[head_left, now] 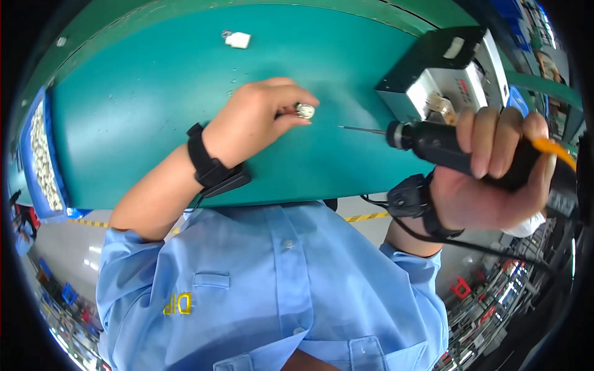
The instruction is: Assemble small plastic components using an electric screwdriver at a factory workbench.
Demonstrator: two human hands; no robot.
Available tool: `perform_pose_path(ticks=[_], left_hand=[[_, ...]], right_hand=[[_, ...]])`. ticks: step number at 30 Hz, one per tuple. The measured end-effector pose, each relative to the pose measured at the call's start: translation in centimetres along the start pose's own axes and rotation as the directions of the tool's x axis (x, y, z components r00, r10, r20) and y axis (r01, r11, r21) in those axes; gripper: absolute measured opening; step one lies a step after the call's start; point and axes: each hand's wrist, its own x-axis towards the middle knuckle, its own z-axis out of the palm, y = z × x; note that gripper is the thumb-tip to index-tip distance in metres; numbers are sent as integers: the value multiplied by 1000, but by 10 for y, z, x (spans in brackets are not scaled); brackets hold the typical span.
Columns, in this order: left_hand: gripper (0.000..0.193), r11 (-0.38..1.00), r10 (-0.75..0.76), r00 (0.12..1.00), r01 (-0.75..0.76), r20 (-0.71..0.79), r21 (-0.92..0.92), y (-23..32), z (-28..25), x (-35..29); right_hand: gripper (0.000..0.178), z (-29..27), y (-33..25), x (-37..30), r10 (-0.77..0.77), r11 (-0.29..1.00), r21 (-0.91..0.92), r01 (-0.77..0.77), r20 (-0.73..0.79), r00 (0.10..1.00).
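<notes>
Between the thumb and fingers of my left hand (260,111) is a small round white part (305,111), held above the green mat; its exact kind is too small to make out. My right hand (495,167) is wrapped round a black electric screwdriver (439,145). Its thin bit (362,130) points left toward the white part, with a gap between them. Nothing shows on the bit's tip at this size. Both wrists carry black straps, with a dark box on each.
A blue tray (52,185) full of small white parts stands at the left. A black and silver box-shaped device (433,74) stands at the back right. A white piece with a metal ring (238,40) lies far back on the green mat (154,68).
</notes>
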Motion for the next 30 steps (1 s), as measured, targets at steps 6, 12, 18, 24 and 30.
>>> perform_pose_path(ticks=[6, 12, 18, 24, 30], left_hand=[[21, 999, 46, 999, -46, 10, -16, -3, -2, -2], [20, 999, 42, 999, -42, 5, -10, -3, -2, -3], [18, 997, 71, 997, -71, 1, -24, -5, -1, -4], [18, 998, 54, 999, -53, 6, -23, -5, 0, -5], [18, 998, 68, 998, -68, 7, -3, -6, 0, -4]], right_hand=[[36, 32, 40, 5, -84, 987, -122, 102, 145, 986], [35, 40, 48, 6, -62, 970, -222, 94, 147, 987], [34, 45, 43, 6, -37, 968, -238, 80, 179, 983], [33, 45, 52, 4, -34, 953, -291, 82, 166, 985], [35, 45, 55, 7, 19, 937, -341, 71, 254, 967]])
